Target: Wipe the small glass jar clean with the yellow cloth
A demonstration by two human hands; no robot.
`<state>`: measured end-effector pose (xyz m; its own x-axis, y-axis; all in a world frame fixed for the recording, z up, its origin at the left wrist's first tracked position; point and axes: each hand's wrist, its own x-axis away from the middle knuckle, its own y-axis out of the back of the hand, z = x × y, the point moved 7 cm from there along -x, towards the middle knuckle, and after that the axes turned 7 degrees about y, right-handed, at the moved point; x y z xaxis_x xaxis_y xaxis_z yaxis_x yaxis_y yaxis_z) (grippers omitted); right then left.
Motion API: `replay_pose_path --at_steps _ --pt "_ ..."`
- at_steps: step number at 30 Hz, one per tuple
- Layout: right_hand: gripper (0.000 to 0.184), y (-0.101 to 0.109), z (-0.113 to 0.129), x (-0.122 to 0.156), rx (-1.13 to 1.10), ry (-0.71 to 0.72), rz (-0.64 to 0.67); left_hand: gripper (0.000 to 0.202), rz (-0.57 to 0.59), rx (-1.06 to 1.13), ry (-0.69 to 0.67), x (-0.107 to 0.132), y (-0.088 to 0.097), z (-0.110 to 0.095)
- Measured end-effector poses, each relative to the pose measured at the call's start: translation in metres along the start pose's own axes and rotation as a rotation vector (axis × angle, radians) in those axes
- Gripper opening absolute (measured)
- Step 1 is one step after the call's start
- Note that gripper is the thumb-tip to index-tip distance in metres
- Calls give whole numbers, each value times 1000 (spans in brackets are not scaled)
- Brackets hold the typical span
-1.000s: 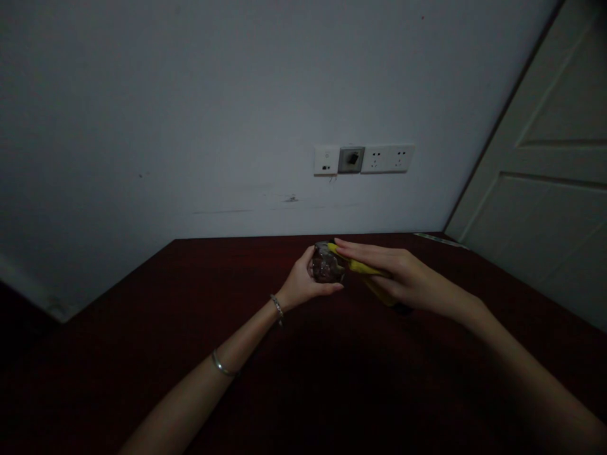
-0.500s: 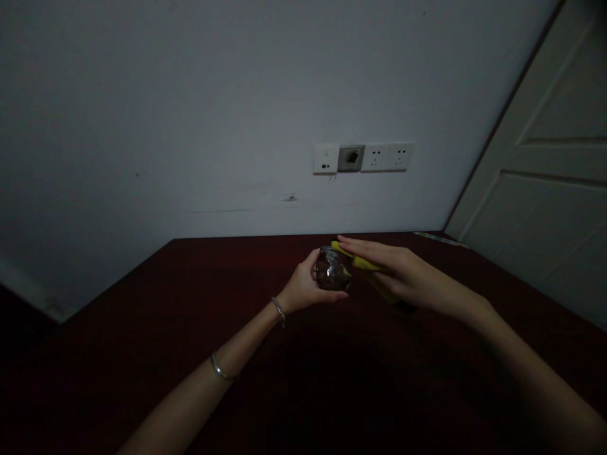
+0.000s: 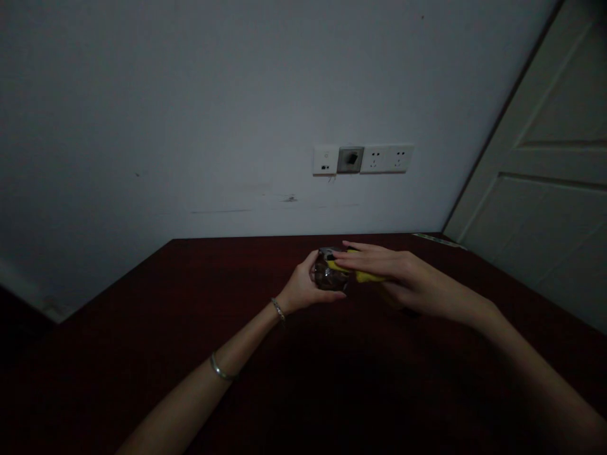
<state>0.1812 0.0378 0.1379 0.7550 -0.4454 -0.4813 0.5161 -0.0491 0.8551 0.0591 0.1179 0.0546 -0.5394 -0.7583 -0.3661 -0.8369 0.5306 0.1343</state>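
Note:
A small, shiny, rounded glass vessel (image 3: 326, 277), dark and see-through, is gripped in my left hand (image 3: 306, 282), with the thumb along its near side and the fingers round its far side. My right hand (image 3: 396, 268) holds a yellow cloth (image 3: 365, 276) under its stretched fingers. Part of that cloth lies against the upper right of the vessel. The dim light hides the vessel's exact kind and what, if anything, is inside it.
Both hands are above a dark red table (image 3: 227, 272) that meets a pale wall (image 3: 213, 114). Sockets and a switch (image 3: 349, 160) are set in the wall. A panelled door (image 3: 545, 164) stands at the right. A thin strip (image 3: 439, 240) lies at the table's back right.
My right hand has shifted slightly down and its fingertips now reach over the top of the glass vessel with the yellow cloth. My left hand has stayed nearly still.

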Motion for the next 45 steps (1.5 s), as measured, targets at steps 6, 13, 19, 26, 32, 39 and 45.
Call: replay_pose_path --at_steps 6,13,19,26,32,39,45 --pt "73 -2 -4 -1 82 -27 -72 88 11 -137 -21 2 -4 -6" --pt "78 -3 4 -3 85 1 33 87 -9 -176 20 2 -1 1" --pt "76 -3 14 -6 78 51 27 80 -27 -53 13 -3 5 2" --pt "78 -3 -2 -3 89 -31 -62 82 8 40 21 0 0 1" --pt "76 -4 -12 -2 71 -59 -80 86 11 26 27 2 -4 -4" --pt "76 1 4 -4 26 9 -36 80 -53 129 44 -1 4 -3" --pt "78 2 5 -4 12 22 -25 80 -65 120 45 -2 6 -3"
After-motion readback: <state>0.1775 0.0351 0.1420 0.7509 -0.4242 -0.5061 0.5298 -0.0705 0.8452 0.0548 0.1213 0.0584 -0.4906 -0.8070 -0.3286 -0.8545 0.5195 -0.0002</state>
